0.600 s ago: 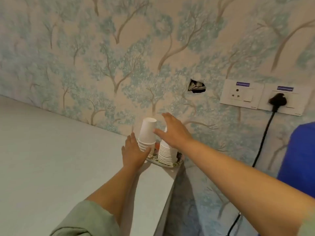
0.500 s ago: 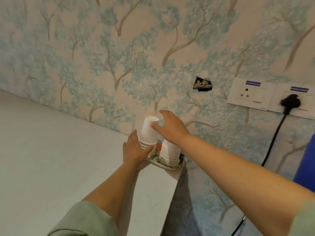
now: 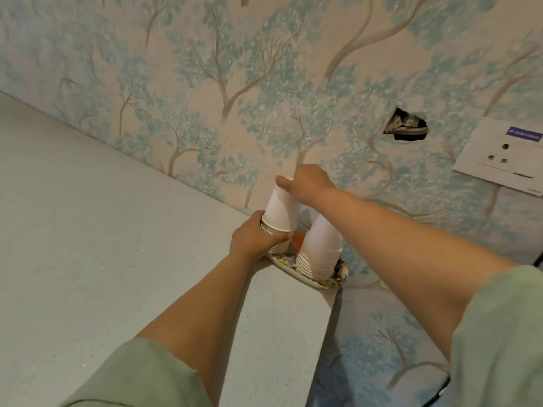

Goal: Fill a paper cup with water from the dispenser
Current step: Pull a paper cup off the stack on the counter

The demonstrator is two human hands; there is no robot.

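1. Two stacks of upside-down white paper cups stand on a patterned tray (image 3: 293, 267) at the far right corner of the pale tabletop (image 3: 88, 245), against the wall (image 3: 235, 83) with its blue tree pattern.
2. The left hand (image 3: 255, 240) wraps the lower part of the left stack (image 3: 274, 235), its grip clamped around the nested rims, thumb across the front.
3. The top cup (image 3: 280, 211) of that stack sits raised above the cups below it, tilted slightly, with its rim just above the left hand's fingers.
4. The right hand (image 3: 307, 183) is on the upturned base of the top cup, thumb against its near side and fingers curled over the far side; its grip is clamped on that cup.
5. The right stack (image 3: 320, 251) stands free just beside the left one, passing under the right forearm.
6. An orange object (image 3: 298, 240) shows between the two stacks; what it is cannot be told.
7. On the wall to the right are a ragged hole (image 3: 407, 127) and a white socket (image 3: 502, 157).
8. Both arms wear pale green sleeves (image 3: 499, 333) pushed up past the forearm.
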